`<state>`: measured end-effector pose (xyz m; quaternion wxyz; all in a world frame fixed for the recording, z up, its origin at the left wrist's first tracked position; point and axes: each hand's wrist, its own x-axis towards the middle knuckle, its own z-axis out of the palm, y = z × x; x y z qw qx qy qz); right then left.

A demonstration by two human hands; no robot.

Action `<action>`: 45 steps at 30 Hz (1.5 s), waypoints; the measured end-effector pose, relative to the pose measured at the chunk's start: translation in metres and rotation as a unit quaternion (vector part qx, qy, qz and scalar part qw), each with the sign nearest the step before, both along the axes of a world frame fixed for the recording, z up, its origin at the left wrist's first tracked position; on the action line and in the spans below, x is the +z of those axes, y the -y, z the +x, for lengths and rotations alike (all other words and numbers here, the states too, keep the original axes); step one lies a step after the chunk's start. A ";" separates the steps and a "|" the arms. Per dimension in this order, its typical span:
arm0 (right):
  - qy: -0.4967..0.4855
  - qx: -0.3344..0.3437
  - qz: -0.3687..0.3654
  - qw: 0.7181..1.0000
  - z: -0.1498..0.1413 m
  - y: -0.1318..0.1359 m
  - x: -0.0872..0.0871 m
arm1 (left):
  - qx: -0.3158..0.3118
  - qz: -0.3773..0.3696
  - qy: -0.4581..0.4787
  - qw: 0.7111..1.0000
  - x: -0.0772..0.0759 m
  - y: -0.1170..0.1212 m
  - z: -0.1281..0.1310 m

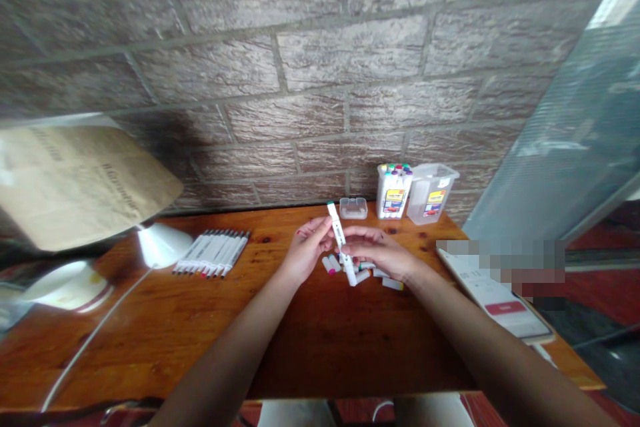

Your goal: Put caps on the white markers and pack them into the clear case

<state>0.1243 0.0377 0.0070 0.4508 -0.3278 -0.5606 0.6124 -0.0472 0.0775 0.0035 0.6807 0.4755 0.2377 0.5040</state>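
Note:
A white marker pen (339, 231) with a green end is held up, tilted, between my two hands over the wooden table. My left hand (311, 247) pinches it near the green end from the left. From the right, the fingers of my right hand (377, 250) close on its lower half. Beneath and behind the hands lie several loose marker caps (393, 283), white with coloured ends, partly hidden by my fingers. On the left, a row of capless-looking white markers (214, 252) with dark tips lies side by side.
At the back right stand a clear box full of markers (393, 193) and an open clear container (431, 197). A small clear lid (353, 208) lies by the wall. A tablet (500, 300) rests at right; a lamp (163, 245), paper bowl (70, 287) and white cable (100, 330) are left.

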 end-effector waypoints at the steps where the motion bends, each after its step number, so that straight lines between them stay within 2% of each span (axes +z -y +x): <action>1: 0.002 0.001 0.000 1.000 0.000 0.000 0.000 | -0.002 0.003 -0.001 1.000 0.001 0.000 0.000; 11: 0.013 -0.006 -0.013 1.000 0.000 0.000 -0.002 | -0.002 -0.003 -0.009 1.000 -0.001 0.001 0.000; 14: -0.018 -0.038 -0.030 0.999 0.003 -0.002 0.000 | 0.011 -0.015 -0.009 1.000 -0.002 0.000 0.000; 17: -0.066 -0.103 -0.026 0.992 0.012 -0.007 0.003 | 0.021 -0.021 -0.010 1.000 -0.004 -0.002 0.001; 21: -0.125 -0.235 0.026 0.964 0.032 -0.016 0.013 | 0.029 -0.015 -0.017 0.999 -0.007 -0.003 0.001; 26: -0.171 -0.392 0.106 0.898 0.058 -0.019 0.031 | 0.038 -0.023 -0.014 0.999 -0.005 -0.002 0.000; 28: -0.189 -0.434 0.116 0.873 0.066 -0.019 0.035 | 0.040 -0.024 -0.013 0.999 -0.004 -0.002 0.000; 37: -0.272 -0.504 0.110 0.812 0.086 -0.023 0.034 | 0.049 -0.027 -0.003 0.998 -0.012 -0.007 0.000; 45: -0.227 -0.507 0.124 0.822 0.082 -0.024 0.031 | 0.055 -0.020 -0.008 0.998 -0.014 -0.009 0.000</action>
